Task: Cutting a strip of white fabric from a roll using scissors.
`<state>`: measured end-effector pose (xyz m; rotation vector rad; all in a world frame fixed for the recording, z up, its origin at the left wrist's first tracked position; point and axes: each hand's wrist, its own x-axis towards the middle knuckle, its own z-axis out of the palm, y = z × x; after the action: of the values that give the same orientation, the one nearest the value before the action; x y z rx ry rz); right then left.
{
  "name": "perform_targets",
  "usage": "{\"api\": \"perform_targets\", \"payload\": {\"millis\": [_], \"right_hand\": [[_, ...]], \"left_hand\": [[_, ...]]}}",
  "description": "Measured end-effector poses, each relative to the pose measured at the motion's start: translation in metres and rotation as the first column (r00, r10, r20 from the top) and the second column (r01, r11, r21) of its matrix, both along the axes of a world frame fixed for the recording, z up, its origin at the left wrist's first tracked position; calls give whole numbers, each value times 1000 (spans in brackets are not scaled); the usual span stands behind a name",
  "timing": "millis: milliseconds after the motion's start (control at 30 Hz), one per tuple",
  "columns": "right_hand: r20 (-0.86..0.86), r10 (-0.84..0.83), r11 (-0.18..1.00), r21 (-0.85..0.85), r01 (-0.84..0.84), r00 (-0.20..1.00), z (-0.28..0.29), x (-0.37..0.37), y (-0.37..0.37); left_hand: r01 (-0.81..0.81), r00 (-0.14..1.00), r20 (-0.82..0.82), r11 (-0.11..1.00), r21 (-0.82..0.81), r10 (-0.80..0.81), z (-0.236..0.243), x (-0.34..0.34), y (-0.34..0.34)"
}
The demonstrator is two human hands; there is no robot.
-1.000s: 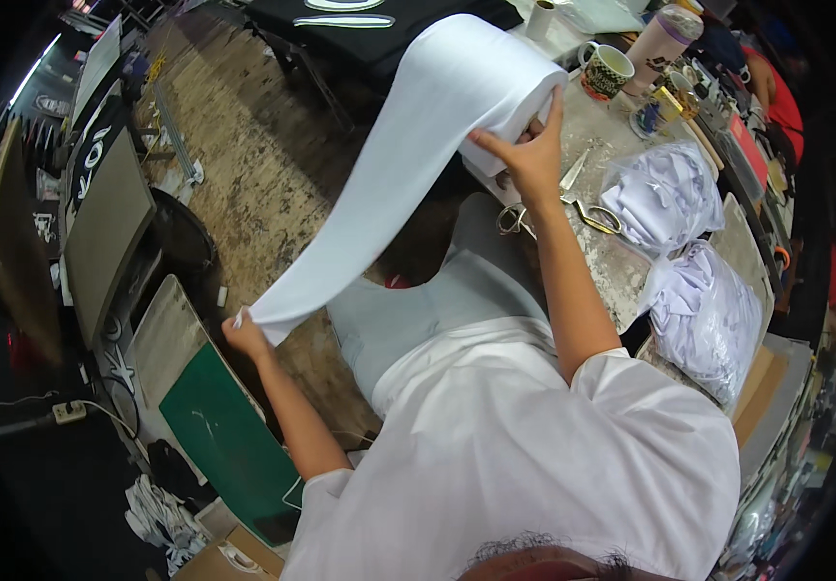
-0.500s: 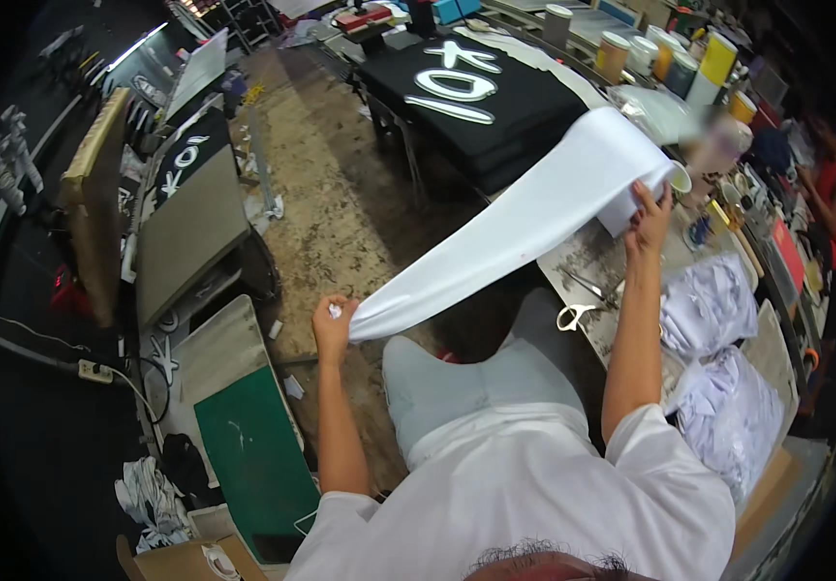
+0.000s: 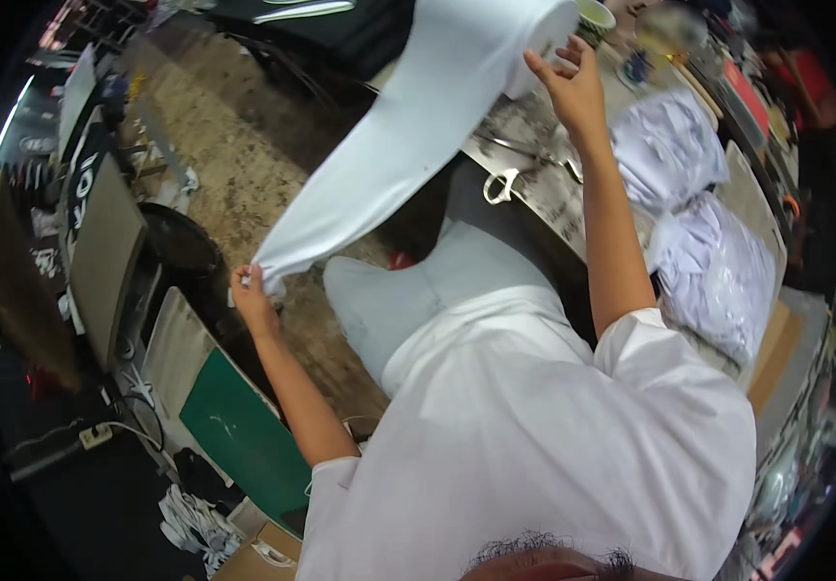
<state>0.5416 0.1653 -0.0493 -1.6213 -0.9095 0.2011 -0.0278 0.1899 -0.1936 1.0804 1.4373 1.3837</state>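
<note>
Surface (image 3: 547,203) at right: grey, worn, stained; carries scissors (image 3: 523,149) and two clear bags of white fabric (image 3: 668,150). Floor (image 3: 215,87) patchy, scuffed. Green-faced board (image 3: 244,436) at lower left. White cloth (image 3: 370,179) hangs aslant between hands, free end low at left, rolled end high at right. Left hand (image 3: 255,300): fingers clamped on gathered free end. Right hand (image 3: 575,89): thumb and fingers apart at near end of roll; firmness of grip cannot be told.

The fabric strip (image 3: 403,131) is plain white; left of it, the floor (image 3: 210,145) is mottled tan and brown; right of it, bagged cloth (image 3: 668,150) looks pale lilac.
</note>
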Motion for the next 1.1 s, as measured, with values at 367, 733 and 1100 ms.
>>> {"api": "perform_targets", "payload": {"millis": [367,733,1100], "right_hand": [[436,532,700,-709,-87,726,-26,-28,-81],[-21,575,-110,-993,51,818,36,-35,-23],[-302,389,-506,-859,-72,870,-14,1,48]], "left_hand": [[232,970,-36,955,-185,-242,-61,75,13],[-35,999,-43,251,-967,-27,-45,-24,-257],[291,850,121,-266,-919,513,84,-1,-358]]}}
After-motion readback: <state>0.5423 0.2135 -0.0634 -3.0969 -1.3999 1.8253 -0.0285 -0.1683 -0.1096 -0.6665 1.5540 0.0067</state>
